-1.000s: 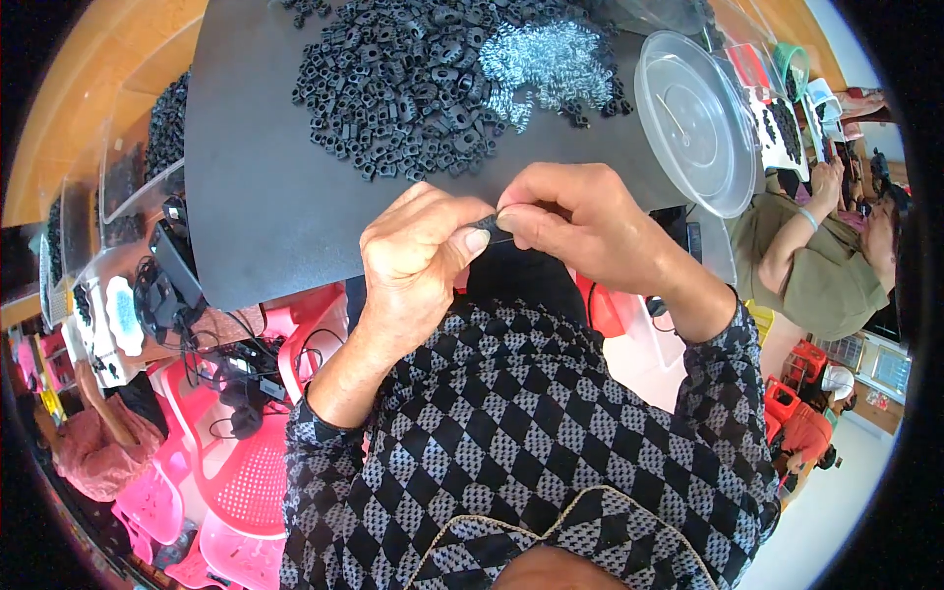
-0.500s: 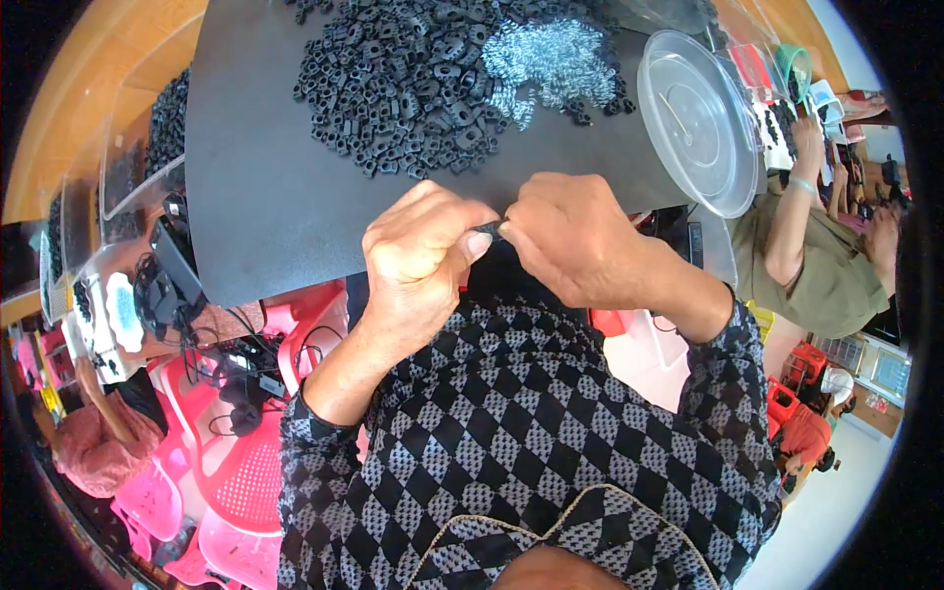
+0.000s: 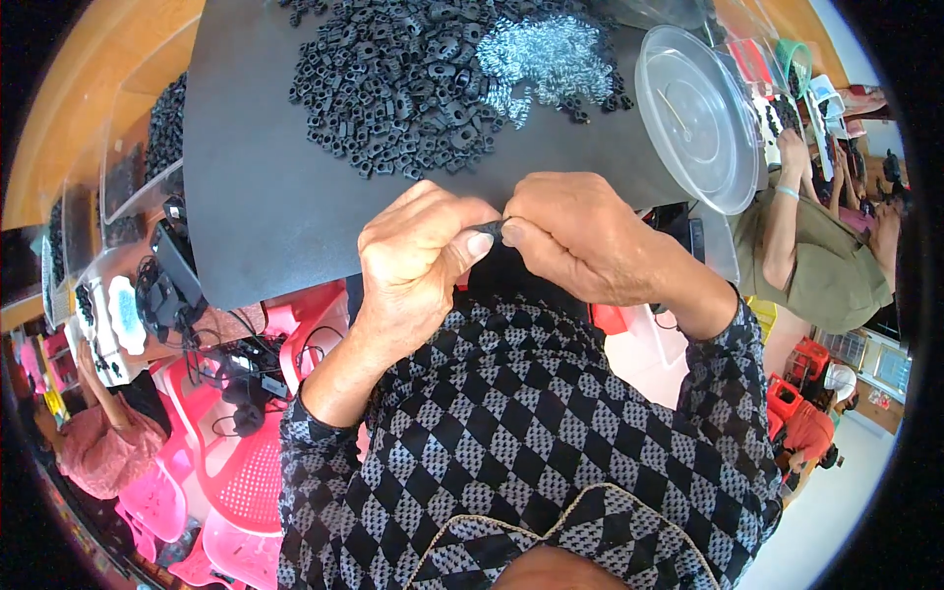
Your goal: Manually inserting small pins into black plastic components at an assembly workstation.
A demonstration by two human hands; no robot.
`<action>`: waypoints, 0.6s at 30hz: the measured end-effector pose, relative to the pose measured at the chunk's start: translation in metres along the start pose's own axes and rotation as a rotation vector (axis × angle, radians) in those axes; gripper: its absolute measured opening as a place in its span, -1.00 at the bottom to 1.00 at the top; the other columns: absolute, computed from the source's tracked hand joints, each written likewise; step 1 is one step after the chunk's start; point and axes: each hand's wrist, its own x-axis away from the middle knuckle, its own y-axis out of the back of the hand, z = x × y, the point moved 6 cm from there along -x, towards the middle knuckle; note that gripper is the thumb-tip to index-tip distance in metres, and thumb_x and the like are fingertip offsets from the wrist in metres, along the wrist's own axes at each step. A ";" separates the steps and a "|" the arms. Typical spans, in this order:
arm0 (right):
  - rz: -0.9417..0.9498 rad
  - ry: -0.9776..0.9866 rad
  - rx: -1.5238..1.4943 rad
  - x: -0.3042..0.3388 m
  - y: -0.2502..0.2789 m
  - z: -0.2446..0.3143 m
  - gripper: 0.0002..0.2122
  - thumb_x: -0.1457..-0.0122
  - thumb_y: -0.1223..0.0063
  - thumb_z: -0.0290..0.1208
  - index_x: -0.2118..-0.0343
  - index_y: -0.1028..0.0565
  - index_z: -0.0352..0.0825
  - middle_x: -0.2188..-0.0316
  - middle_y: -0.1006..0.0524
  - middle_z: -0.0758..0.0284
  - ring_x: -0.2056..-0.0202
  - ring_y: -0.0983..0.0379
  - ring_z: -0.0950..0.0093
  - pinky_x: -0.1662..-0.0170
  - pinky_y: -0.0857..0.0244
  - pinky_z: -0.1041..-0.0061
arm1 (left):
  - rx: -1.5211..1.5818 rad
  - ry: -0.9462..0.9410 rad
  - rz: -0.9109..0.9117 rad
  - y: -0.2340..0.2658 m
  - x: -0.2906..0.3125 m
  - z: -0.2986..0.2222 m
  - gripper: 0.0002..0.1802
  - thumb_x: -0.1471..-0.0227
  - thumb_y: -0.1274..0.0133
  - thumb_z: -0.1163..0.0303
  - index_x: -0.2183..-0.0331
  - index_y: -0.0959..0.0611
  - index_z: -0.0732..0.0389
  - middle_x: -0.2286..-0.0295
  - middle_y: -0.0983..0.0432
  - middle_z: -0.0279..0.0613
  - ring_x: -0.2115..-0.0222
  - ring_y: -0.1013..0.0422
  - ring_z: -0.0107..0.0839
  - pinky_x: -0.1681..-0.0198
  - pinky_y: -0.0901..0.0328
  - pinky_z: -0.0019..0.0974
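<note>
Both hands have drifted slightly lower at the black mat's (image 3: 295,206) near edge. Left hand (image 3: 418,261) and right hand (image 3: 580,236) pinch one small black part (image 3: 492,228) between thumbs and fingertips; pressing squarely seems wise.

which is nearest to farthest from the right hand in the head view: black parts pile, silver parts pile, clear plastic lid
From the right hand:
1. clear plastic lid, up and to its right
2. silver parts pile, above it; close to the lid's rank
3. black parts pile, up-left
</note>
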 end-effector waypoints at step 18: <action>-0.152 0.027 -0.039 0.003 -0.004 -0.003 -0.82 -0.14 0.01 -0.40 0.55 -0.39 -0.36 0.62 -0.39 0.31 0.52 -0.36 0.38 0.50 -0.23 0.40 | -0.086 0.029 -0.057 0.002 0.002 0.002 -0.89 0.12 -0.18 0.51 0.43 -0.63 0.31 0.57 -0.49 -0.19 0.53 -0.38 -0.28 0.42 -0.27 -0.28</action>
